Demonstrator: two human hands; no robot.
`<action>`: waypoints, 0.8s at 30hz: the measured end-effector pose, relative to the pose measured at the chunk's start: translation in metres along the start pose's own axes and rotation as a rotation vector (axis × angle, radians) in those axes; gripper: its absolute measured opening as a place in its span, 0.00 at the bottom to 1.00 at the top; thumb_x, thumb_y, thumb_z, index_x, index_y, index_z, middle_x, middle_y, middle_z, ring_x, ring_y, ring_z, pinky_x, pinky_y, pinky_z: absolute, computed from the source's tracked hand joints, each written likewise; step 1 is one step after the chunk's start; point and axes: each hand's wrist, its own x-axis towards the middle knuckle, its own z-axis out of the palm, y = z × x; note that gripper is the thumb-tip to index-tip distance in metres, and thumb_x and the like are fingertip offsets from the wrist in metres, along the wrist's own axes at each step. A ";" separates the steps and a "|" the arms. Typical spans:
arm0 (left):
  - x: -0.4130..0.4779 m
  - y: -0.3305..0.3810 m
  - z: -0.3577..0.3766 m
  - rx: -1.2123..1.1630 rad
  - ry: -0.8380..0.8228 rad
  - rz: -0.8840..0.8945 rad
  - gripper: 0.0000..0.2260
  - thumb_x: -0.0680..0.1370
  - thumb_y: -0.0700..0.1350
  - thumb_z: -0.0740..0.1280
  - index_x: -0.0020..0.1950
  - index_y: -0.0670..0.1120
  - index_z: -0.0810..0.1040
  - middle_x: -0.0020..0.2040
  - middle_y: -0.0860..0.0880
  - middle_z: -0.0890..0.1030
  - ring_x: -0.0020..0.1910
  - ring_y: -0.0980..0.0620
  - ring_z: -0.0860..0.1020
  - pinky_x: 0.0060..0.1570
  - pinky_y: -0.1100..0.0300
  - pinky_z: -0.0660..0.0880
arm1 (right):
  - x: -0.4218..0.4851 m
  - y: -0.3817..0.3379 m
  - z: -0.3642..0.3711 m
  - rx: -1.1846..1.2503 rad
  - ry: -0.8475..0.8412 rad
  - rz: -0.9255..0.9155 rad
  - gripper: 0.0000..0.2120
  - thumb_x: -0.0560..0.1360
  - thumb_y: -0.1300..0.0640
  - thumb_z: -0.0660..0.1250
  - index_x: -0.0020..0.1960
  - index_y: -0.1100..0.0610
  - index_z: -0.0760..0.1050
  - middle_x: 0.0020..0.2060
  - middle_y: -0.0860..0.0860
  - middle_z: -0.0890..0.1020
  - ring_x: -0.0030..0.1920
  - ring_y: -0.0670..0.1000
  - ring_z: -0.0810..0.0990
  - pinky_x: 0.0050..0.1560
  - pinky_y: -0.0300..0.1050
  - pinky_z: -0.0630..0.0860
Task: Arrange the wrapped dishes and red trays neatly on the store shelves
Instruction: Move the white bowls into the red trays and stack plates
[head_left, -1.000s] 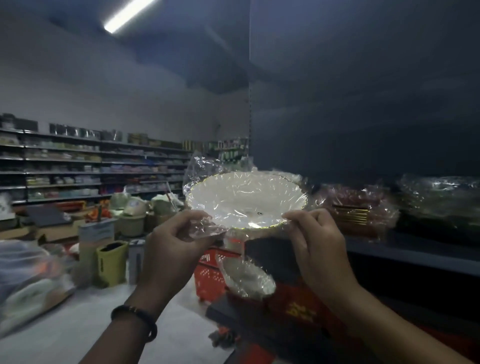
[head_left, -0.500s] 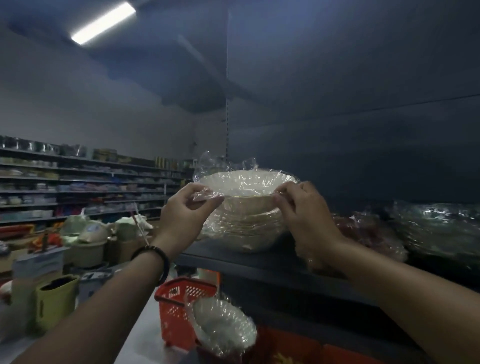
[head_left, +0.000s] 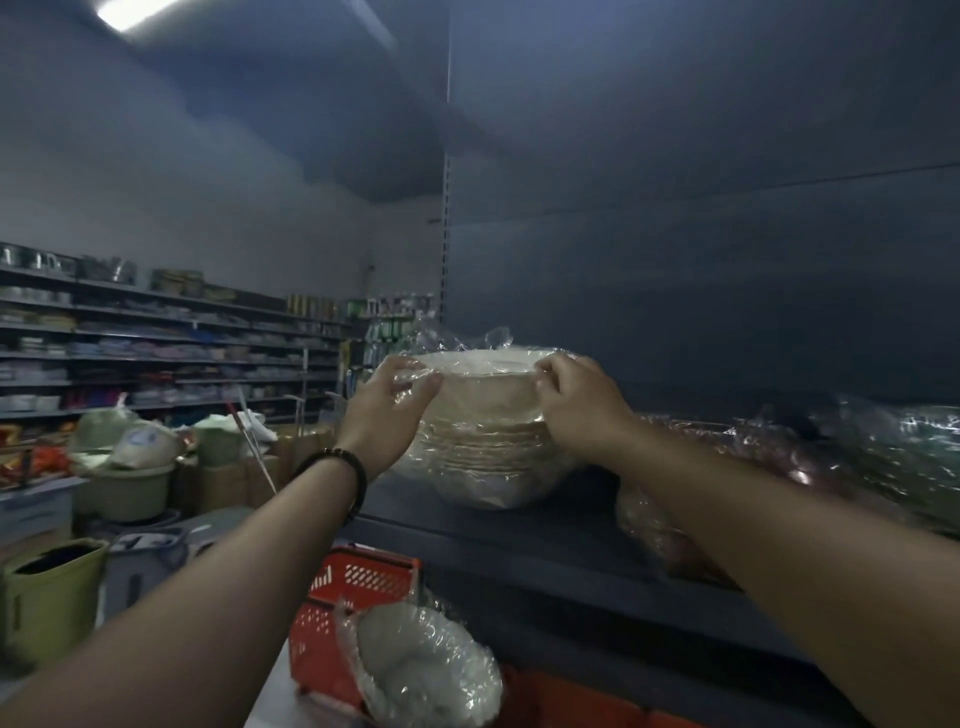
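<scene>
A white wrapped dish (head_left: 485, 366) with a gold rim sits on top of a stack of wrapped dishes (head_left: 488, 457) on the dark shelf (head_left: 519, 540). My left hand (head_left: 387, 410) grips its left rim through the plastic. My right hand (head_left: 579, 402) grips its right rim. Another wrapped dish (head_left: 421, 670) stands lower down, in front of a red basket (head_left: 343, 608). Red wrapped trays (head_left: 717, 447) lie on the shelf to the right of the stack, dim and partly hidden behind my right arm.
More plastic-wrapped goods (head_left: 893, 447) fill the shelf's right end. Red items (head_left: 571, 696) lie on the lower level. Left on the floor stand a green bin (head_left: 49, 592), a basin (head_left: 124, 488) and cartons. Stocked wall shelves (head_left: 156, 353) run along the back.
Both hands carried the wrapped dish from in front of the shelf up onto the stack of dishes. The view rose and moved closer to the shelf.
</scene>
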 end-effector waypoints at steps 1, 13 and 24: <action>0.000 -0.002 0.002 0.021 -0.016 -0.013 0.22 0.75 0.71 0.68 0.65 0.64 0.77 0.64 0.55 0.84 0.62 0.51 0.82 0.67 0.44 0.77 | 0.003 0.004 0.007 -0.031 -0.026 0.020 0.12 0.85 0.48 0.57 0.60 0.52 0.76 0.66 0.56 0.75 0.60 0.54 0.76 0.58 0.44 0.67; -0.013 -0.023 0.009 0.513 -0.089 0.099 0.28 0.86 0.64 0.55 0.82 0.53 0.67 0.83 0.50 0.67 0.83 0.44 0.60 0.80 0.40 0.60 | 0.005 0.008 0.016 -0.369 -0.240 0.147 0.22 0.85 0.44 0.54 0.71 0.56 0.72 0.75 0.61 0.65 0.76 0.65 0.64 0.76 0.63 0.65; -0.022 -0.019 0.005 0.580 -0.189 0.058 0.32 0.81 0.66 0.57 0.82 0.55 0.65 0.83 0.52 0.67 0.80 0.43 0.65 0.76 0.42 0.65 | -0.008 -0.005 0.017 -0.404 -0.311 0.139 0.15 0.83 0.57 0.55 0.61 0.61 0.76 0.63 0.63 0.78 0.66 0.67 0.76 0.67 0.60 0.74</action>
